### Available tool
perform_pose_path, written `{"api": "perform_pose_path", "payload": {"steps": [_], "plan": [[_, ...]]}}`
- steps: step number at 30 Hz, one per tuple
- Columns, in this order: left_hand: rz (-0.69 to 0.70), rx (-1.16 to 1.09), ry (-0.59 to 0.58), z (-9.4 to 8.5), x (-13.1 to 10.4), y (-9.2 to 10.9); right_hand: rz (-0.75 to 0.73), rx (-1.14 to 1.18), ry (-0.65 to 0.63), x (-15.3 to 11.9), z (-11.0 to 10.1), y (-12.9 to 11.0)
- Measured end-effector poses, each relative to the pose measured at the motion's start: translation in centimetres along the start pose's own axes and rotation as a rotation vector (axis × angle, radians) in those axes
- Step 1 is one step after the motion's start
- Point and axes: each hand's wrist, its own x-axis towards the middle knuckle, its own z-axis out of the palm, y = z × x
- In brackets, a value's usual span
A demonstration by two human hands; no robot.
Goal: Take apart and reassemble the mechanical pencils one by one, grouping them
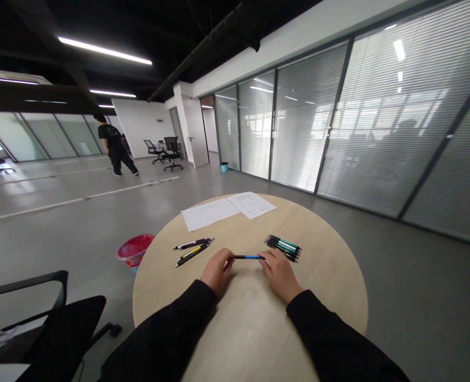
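Between my two hands a slim black pen with a blue section (pixel 250 257) lies level, pointing left and right. My left hand (pixel 219 269) pinches its black end, and my right hand (pixel 276 268) pinches the blue end, partly hiding it. Just beyond my right hand rests a group of several pens (pixel 282 246), black with green or white parts, side by side. Left of my left hand lie a few loose pens: a black and white pen (pixel 193 243) and a black and yellow pen (pixel 194 251) among them.
Two paper sheets, a blank-looking sheet (pixel 210 213) and a printed sheet (pixel 251 205), lie at the far side of the round wooden table (pixel 318 297). A red-lined bin (pixel 135 249) and a black chair (pixel 59 329) stand to the left. A person (pixel 113 143) is across the room.
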Motion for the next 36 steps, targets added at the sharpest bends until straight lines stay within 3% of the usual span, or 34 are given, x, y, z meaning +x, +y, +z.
{"api": "perform_pose_path", "payload": {"steps": [5,11,17,26,36], "plan": [[-0.213,-0.139,0.03,-0.4,0.2,-1.3,0.027,0.148,0.047,-0.1,0.5,1.1],[-0.302,-0.349,0.013,0.0,0.2,-1.9,0.078,0.243,0.1,0.1,0.6,1.1],[-0.345,-0.487,0.027,0.3,0.2,-2.2,0.221,0.332,0.171,0.1,0.6,0.8],[-0.363,-0.625,0.022,0.6,0.3,-2.2,0.383,0.539,0.173,-0.5,1.3,1.9],[-0.36,-0.62,0.001,0.6,0.4,-2.0,0.482,0.703,0.214,-0.5,1.5,1.9]]}}
